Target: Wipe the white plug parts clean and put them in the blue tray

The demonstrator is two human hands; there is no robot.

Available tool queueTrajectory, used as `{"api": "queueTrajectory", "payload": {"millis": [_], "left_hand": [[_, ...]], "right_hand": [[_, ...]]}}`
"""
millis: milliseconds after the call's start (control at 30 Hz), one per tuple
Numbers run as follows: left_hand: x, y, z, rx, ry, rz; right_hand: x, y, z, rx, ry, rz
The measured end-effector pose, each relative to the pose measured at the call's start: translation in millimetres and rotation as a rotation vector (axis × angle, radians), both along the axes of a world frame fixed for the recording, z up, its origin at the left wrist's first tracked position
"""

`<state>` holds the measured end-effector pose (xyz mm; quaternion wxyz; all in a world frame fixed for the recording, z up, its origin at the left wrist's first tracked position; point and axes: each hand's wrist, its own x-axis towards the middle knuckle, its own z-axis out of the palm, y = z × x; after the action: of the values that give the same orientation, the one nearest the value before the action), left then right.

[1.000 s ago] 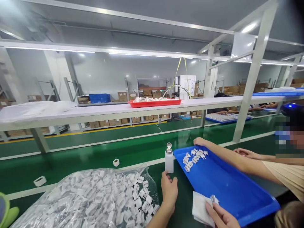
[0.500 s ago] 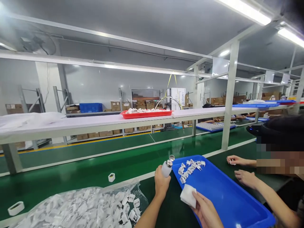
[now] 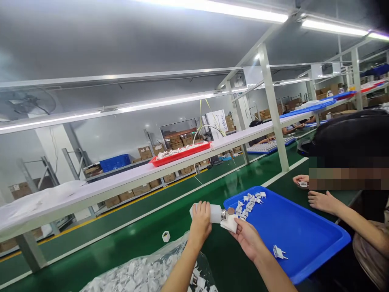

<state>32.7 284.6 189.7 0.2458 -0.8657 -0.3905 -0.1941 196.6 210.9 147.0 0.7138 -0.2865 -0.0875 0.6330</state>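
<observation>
My left hand [image 3: 200, 223] is closed around a white bottle [image 3: 215, 213] with a metal neck, tipped sideways so that its mouth points right. The bottle's round lid stands open. My right hand [image 3: 249, 237] pinches a folded white cloth [image 3: 228, 224] right at the bottle's mouth; the two appear to touch. Beyond the right hand lies a blue tray [image 3: 291, 227]. White plug adapters [image 3: 249, 205] sit grouped at its far left corner. One more plug adapter [image 3: 278, 252] lies near the tray's front edge.
A clear plastic bag [image 3: 146, 265] of white plug parts lies at front left. One loose white part [image 3: 165, 236] rests on the green belt [image 3: 133, 239]. A shelf carries a red tray [image 3: 182, 153]. At right, a co-worker's hands [image 3: 323, 202] work close to the blue tray.
The bottle has gone from nearly upright to tipped sideways. My right hand has brought the cloth up to its mouth. A plug adapter now shows near the tray's front. The view has tilted.
</observation>
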Motion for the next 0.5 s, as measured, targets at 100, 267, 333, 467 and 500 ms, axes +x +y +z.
{"api": "queueTrajectory", "payload": {"millis": [100,267,333,467,500], "left_hand": [[-3,0,14.2,0.065,0.087,0.008],[-5,-2,41.8,0.157,0.228,-0.023],[-5,-3,52.3,0.192,0.273,-0.036],[-4,-4,69.2,0.248,0.342,-0.047],[-3,-4,72.4,0.258,0.357,-0.049]], "right_hand": [[-5,-5,9.7,-0.005,0.039,0.010],[-8,-8,22.7,0.007,0.096,0.005],[-9,-9,26.9,0.021,0.112,0.004],[-10,-10,33.4,0.049,0.138,0.005],[-11,-10,34.6,0.054,0.145,0.007]]}}
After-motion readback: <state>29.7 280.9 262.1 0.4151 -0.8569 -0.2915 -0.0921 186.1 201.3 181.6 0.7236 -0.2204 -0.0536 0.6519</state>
